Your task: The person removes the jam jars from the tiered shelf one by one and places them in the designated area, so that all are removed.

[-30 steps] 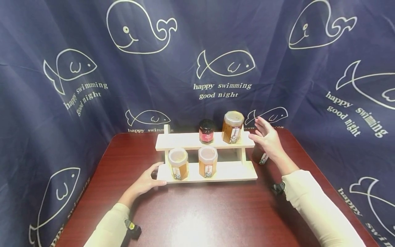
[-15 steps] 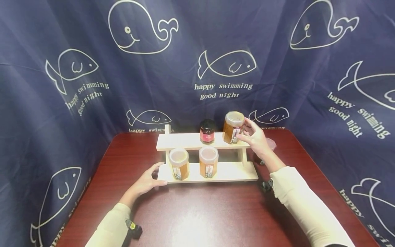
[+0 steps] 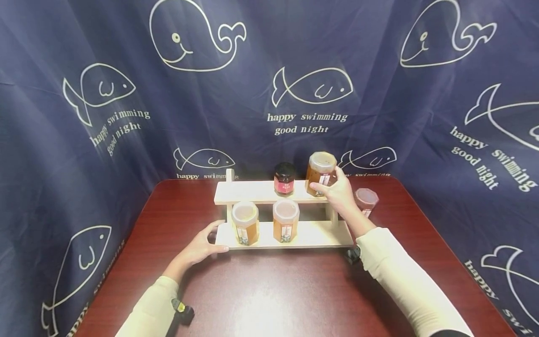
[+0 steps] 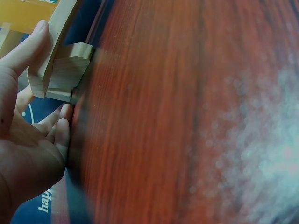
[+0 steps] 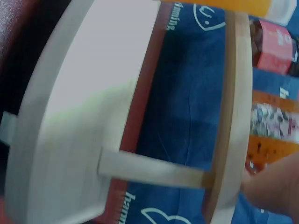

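Note:
On the table stands a two-tier wooden display rack point(image 3: 322, 233). My left hand point(image 3: 197, 247) holds the left end of its lower shelf, the thumb point(image 4: 35, 44) against the board point(image 4: 46, 65). At the upper shelf's right end, my right hand point(image 3: 342, 194) grips a tall amber honey jar point(image 3: 315, 181) with a pale lid. Its thumb lies across the front; the fingers behind are mostly hidden. In the right wrist view the jar point(image 5: 273, 145) shows a patterned label. I cannot tell whether it touches the shelf.
A small black-lidded jar point(image 3: 284, 184) with a pink label stands left of the held jar. Two honey jars, one left point(image 3: 247, 232) and one in the middle point(image 3: 286, 230), sit on the lower shelf. A dark reddish jar point(image 3: 366, 199) stands on the table, right of the rack.
My right hand has moved left from beside the rack and taken hold of the tall amber jar. The reddish jar behind it has come into view. My left hand keeps its place.

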Tool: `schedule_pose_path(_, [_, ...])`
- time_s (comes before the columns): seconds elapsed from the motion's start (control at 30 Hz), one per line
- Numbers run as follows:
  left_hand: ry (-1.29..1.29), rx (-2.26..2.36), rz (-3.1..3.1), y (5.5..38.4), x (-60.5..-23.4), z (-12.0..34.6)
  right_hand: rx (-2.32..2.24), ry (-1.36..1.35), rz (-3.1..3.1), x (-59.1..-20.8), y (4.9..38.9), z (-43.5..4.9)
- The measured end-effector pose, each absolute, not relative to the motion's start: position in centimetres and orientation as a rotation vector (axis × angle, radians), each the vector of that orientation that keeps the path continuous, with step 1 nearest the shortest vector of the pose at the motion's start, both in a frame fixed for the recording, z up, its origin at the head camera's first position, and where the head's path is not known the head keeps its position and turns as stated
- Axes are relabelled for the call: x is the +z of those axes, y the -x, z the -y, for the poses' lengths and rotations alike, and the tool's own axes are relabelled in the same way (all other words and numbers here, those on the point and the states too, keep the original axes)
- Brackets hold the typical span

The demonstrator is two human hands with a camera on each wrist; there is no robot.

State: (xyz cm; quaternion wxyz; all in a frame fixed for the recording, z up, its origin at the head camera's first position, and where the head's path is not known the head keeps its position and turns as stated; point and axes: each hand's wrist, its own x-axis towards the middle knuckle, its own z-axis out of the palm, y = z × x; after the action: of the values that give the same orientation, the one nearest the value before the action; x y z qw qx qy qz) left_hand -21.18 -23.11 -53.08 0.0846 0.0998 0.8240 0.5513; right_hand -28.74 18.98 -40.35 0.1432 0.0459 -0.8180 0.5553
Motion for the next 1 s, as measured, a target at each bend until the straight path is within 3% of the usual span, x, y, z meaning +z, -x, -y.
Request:
schedule_pose_path(0.53, [-0.326, 1.645, -2.458, 21.0, -52.9, 23.0, 1.318, 0.062, 2.391, -40.0, 28.7, -18.1])
schedule_pose_path(1.0, [-0.33, 1.657, -2.437, 19.3, -49.0, 22.0, 1.297, 0.061, 2.373, -38.6, 25.8, -22.4])
